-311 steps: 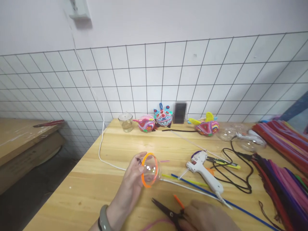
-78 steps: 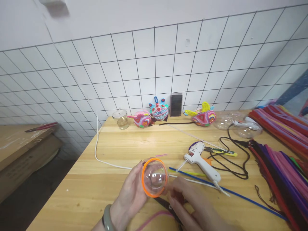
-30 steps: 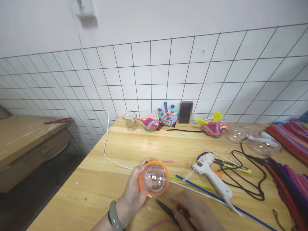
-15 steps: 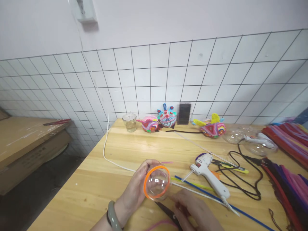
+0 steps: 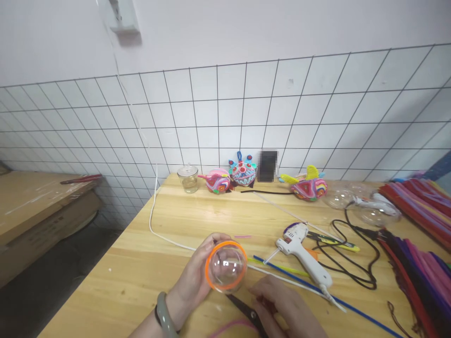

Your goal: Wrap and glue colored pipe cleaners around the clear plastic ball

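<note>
My left hand point(image 5: 193, 272) is closed around a clear plastic ball point(image 5: 227, 265), with its fingers behind the ball. A fuzzy orange pipe cleaner point(image 5: 208, 271) forms a ring around the ball. To the right, my right hand point(image 5: 282, 303) has its fingers curled over the handles of a pair of scissors point(image 5: 243, 307). The dark blades point up and left, with their tip just below the ball, and the handles are mostly hidden by the hand. Under the scissors lies a pink pipe cleaner point(image 5: 230, 325).
A white glue gun point(image 5: 306, 253) lies to the right, beside blue point(image 5: 352, 310) and yellow pipe cleaners point(image 5: 292, 269). Its black cord point(image 5: 371, 274) loops nearby. Decorated fish point(image 5: 310, 188), a lidded glass point(image 5: 188, 180) and clear balls point(image 5: 340, 198) line the back. Pipe cleaner bundles point(image 5: 416, 202) fill the right.
The ball and its orange ring have tilted slightly in my left hand, so the ring faces me more. The view has shifted a little; my right hand has barely moved.
</note>
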### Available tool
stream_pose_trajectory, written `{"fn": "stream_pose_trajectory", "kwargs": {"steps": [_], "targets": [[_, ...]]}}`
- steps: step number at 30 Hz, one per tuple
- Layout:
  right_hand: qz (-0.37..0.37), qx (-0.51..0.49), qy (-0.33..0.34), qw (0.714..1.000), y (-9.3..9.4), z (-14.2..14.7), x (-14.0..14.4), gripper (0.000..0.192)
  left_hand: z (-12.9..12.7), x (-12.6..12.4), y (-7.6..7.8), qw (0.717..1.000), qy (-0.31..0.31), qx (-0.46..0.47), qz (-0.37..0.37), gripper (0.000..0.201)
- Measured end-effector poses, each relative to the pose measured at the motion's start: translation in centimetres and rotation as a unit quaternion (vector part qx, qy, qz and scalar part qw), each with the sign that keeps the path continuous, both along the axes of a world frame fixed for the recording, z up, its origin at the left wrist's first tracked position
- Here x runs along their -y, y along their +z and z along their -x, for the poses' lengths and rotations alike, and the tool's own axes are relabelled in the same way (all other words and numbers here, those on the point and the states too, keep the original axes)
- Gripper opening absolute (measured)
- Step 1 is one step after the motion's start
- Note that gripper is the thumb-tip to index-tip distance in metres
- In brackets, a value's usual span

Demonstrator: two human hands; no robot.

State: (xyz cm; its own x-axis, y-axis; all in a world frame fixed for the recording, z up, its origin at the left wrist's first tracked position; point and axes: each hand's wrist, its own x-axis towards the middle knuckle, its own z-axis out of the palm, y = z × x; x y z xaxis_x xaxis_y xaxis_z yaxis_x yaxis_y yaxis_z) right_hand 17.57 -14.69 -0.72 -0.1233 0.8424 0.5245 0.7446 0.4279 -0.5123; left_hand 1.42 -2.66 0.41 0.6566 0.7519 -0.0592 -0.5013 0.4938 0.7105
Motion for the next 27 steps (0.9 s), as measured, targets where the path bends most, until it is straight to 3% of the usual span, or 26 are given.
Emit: {"fn": "stream_pose_trajectory", "kwargs": {"steps": [8, 15, 27], "targets": [[-0.004, 0.023, 0.002, 1.000, -0.4, -0.3, 0.0, 0.026, -0.2, -0.1, -0.1, 0.999, 0.011, 0.006, 0.031, 0.034], [-0.035, 0.055, -0.010, 0.998, 0.0, -0.2, -0.4, 0.019, -0.1, 0.0, 0.2, 0.998, -0.014, -0.037, -0.043, 0.049], [-0.052, 0.028, -0.013, 0.998, 1.0, 0.1, -0.6, 0.023, -0.2, 0.1, 0.0, 0.991, 0.000, -0.071, -0.115, 0.043]]}}
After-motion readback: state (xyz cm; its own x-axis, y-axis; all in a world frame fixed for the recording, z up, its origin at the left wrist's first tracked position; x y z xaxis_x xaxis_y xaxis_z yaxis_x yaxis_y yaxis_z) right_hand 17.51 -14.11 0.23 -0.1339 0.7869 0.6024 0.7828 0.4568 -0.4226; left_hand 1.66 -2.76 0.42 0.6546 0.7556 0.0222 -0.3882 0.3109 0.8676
